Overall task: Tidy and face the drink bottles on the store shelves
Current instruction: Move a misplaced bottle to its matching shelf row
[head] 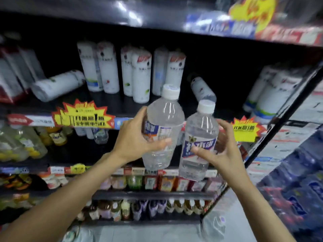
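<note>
My left hand (134,137) grips a clear water bottle (164,119) with a white cap and a blue and orange label, held upright in front of the shelf edge. My right hand (222,154) grips a second clear water bottle (199,137) with a blue label, a little lower and to the right. Behind them, on the dark shelf (122,105), stand several tall white bottles (141,75). One white bottle (57,85) lies on its side at the left, and another white bottle (202,89) leans over at the right.
Yellow burst price tags (82,114) hang on the shelf edge. Lower shelves hold yellow drinks (22,144) at the left and rows of small bottles (139,208) below. More white bottles (272,95) stand at the far right. Wrapped packs of bottles (297,189) are stacked at the right.
</note>
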{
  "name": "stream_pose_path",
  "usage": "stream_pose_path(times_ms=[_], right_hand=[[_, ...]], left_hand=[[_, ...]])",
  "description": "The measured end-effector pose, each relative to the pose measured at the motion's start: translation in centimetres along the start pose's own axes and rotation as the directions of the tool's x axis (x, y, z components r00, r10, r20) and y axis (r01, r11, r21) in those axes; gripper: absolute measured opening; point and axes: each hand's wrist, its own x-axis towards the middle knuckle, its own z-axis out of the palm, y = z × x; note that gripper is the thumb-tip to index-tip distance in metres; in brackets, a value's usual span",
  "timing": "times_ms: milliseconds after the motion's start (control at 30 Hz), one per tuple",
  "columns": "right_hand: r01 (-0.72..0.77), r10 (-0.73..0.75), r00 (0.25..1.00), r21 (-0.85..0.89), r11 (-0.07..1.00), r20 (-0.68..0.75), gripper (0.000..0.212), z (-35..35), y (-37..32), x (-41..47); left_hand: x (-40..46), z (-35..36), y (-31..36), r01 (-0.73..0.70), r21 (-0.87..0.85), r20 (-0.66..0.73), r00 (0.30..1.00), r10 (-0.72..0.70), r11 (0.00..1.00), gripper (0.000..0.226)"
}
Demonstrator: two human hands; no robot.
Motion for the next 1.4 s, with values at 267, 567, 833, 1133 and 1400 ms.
stream_pose_path(times_ms=[267, 567, 833, 1133, 1400], right_hand=[[0.241, -0.230, 0.970, 0.251, 0.937, -0.072, 0.068, -4.5, -10.0, 9.3], [0.334, -0.342, 0.938, 0.376, 0.864, -0.045, 0.061, -3.0, -19.1, 19.3], [0.474, -0.404, 0.871, 0.267, 0.839, -0.279, 0.072, 1.6, -21.4, 28.5], [0.277, -0.276, 0.951, -0.013, 0.961, -0.142, 0.076, 4.9, -20.1, 36.3], [0.269, -0.295, 0.953, -0.248, 0.931, -0.072, 0.061, 7.3, -20.1, 37.7]], left_hand=[[10.1, -2.9, 10.0, -0.275, -0.103, -0.305, 0.923, 0.233, 0.956, 0.057], [17.5, -9.0, 14.7, -0.374, 0.059, -0.502, 0.790, 0.352, 0.925, 0.049], [26.3, -13.1, 11.5, -0.225, 0.410, -0.525, 0.734, 0.430, 0.884, 0.075], [31.6, -13.4, 7.7, 0.127, 0.520, -0.500, 0.847, 0.181, 0.845, 0.089], [30.5, -13.8, 6.4, -0.006, 0.731, -0.306, 0.891, 0.336, 0.682, 0.108]])
